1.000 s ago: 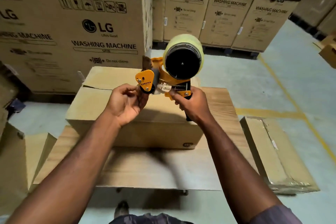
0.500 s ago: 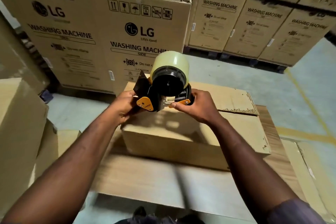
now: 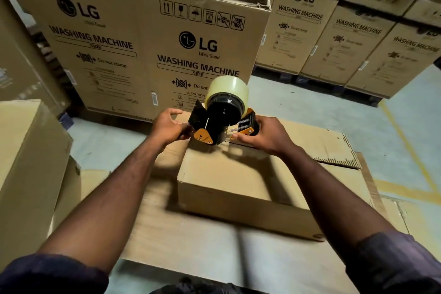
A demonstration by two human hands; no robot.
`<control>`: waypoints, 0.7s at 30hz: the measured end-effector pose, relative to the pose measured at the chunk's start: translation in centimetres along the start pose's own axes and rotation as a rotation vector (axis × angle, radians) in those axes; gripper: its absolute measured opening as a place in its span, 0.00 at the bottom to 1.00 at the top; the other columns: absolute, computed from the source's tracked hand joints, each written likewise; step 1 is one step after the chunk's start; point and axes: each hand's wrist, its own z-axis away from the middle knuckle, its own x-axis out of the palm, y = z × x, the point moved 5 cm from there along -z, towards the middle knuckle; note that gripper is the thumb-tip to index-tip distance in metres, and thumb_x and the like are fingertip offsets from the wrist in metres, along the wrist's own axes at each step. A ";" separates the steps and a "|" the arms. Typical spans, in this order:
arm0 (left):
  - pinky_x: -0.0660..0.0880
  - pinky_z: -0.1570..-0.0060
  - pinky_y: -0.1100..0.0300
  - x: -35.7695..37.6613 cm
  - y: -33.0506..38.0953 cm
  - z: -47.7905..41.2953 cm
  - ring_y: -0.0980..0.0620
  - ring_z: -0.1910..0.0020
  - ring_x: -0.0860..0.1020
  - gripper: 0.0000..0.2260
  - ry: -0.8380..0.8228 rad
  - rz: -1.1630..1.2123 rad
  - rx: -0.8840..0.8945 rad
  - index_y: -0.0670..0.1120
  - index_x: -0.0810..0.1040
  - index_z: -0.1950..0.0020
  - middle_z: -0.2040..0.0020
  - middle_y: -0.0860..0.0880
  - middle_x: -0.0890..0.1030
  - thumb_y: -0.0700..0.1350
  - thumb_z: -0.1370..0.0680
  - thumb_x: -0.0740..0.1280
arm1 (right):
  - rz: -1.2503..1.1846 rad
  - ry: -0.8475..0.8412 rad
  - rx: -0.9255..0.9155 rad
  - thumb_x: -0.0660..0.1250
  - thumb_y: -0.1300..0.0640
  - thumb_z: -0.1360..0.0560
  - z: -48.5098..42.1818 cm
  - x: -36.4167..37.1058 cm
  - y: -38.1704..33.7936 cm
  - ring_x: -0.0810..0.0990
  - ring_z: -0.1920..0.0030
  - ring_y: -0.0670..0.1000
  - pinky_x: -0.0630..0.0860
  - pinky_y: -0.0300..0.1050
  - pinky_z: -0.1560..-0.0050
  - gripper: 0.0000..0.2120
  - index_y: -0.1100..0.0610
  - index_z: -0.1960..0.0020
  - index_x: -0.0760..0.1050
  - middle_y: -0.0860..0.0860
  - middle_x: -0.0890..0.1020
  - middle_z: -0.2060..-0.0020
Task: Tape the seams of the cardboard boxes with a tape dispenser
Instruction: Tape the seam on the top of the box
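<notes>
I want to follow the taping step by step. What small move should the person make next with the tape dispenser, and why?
Probably lower the tape dispenser onto the far edge of the cardboard box and press its front end down. Both hands hold it just above that edge: the right hand grips the handle, the left hand steadies the front.

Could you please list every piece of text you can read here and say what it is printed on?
"LG Life's Good": centre carton.
"WASHING MACHINE SIDE": same carton.
"Do not" and "CAUTION": same carton.
"LG", "WASHING MACHINE", "Do not clamp": left carton.
"LG", "WASHING MACHINE": right carton.
Fine print on the cartons and any tape dispenser marking: too blurred.
</notes>
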 end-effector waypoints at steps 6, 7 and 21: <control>0.77 0.73 0.67 0.6 -0.3 -1.0 0.54 0.60 0.80 0.22 0.080 -0.113 0.040 0.49 0.72 0.35 0.53 0.46 0.81 0.37 0.26 0.75 | 0.045 -0.047 0.010 0.75 0.30 0.33 -0.8 1.2 0.8 0.81 0.59 0.42 0.74 0.41 0.61 0.25 0.47 0.46 0.82 0.42 0.84 0.59; 0.79 0.70 0.64 0.5 -0.3 -1.3 0.53 0.58 0.81 0.22 0.092 -0.155 0.050 0.49 0.72 0.35 0.53 0.47 0.81 0.37 0.25 0.75 | 0.039 -0.053 0.013 0.75 0.30 0.33 -0.9 1.4 0.9 0.82 0.58 0.42 0.76 0.41 0.60 0.26 0.48 0.45 0.82 0.43 0.85 0.58; 0.83 0.56 0.51 4.6 -7.5 -0.2 0.45 0.61 0.84 0.09 -0.186 0.386 -0.434 0.39 0.80 0.44 0.53 0.39 0.85 0.43 0.20 0.68 | 0.024 -0.104 0.040 0.74 0.31 0.31 -1.6 3.3 1.9 0.83 0.57 0.45 0.80 0.45 0.54 0.25 0.49 0.45 0.83 0.44 0.86 0.57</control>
